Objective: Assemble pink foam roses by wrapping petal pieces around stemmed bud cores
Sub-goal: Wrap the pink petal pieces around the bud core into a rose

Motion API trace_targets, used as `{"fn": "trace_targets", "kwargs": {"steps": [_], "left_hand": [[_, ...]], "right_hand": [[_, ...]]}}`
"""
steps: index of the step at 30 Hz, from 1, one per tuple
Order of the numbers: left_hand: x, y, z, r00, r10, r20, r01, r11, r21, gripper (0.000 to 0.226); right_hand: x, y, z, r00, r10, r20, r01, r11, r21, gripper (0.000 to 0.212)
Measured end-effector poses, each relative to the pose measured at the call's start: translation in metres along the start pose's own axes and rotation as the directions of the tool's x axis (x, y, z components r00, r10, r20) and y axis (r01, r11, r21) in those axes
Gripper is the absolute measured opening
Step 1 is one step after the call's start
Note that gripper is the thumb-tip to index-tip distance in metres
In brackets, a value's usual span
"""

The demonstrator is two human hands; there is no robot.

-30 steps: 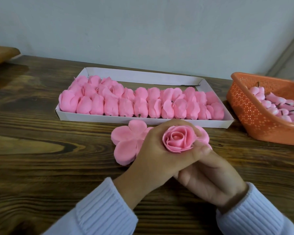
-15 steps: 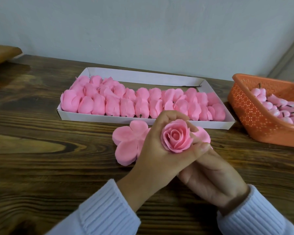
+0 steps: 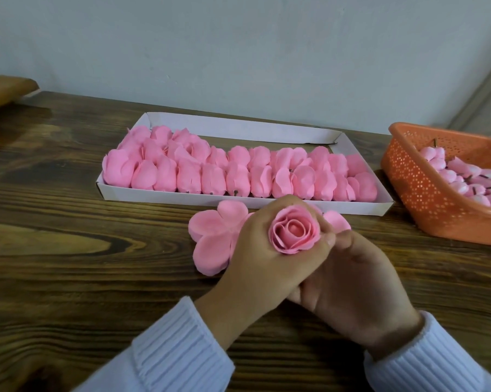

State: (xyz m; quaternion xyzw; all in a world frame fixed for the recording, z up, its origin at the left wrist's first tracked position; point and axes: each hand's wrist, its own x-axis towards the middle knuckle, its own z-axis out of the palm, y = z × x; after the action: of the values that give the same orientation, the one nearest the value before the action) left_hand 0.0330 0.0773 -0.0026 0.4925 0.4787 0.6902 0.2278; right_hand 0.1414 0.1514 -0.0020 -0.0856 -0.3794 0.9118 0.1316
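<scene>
Pink foam rose [image 3: 294,232] gripped bloom-up in the curled fingers of the left hand [image 3: 262,267], above the tabletop [image 3: 68,250]. Tucked against it from below, right hand [image 3: 357,290] with fingers curled, hold hidden: cannot tell on what. Flat petal piece [image 3: 213,239] lying just behind the left hand.

On the table [image 3: 68,250], the tray [image 3: 238,128] lies behind the petal piece [image 3: 213,236] (basket [image 3: 425,193] to the tray's right).
</scene>
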Motion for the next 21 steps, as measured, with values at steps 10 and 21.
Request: {"fn": "trace_targets", "kwargs": {"steps": [10, 21], "left_hand": [[-0.002, -0.006, 0.003, 0.979, 0.195, 0.061, -0.202, 0.88, 0.43, 0.027], [-0.001, 0.004, 0.003, 0.987, 0.153, 0.04, -0.158, 0.971, 0.179, 0.01]], "right_hand": [[-0.002, 0.005, 0.012, 0.95, -0.248, -0.192, 0.166, 0.916, -0.365, 0.055], [0.0, 0.0, 0.009, 0.997, 0.03, -0.073, -0.04, 0.989, -0.14, 0.059]]}}
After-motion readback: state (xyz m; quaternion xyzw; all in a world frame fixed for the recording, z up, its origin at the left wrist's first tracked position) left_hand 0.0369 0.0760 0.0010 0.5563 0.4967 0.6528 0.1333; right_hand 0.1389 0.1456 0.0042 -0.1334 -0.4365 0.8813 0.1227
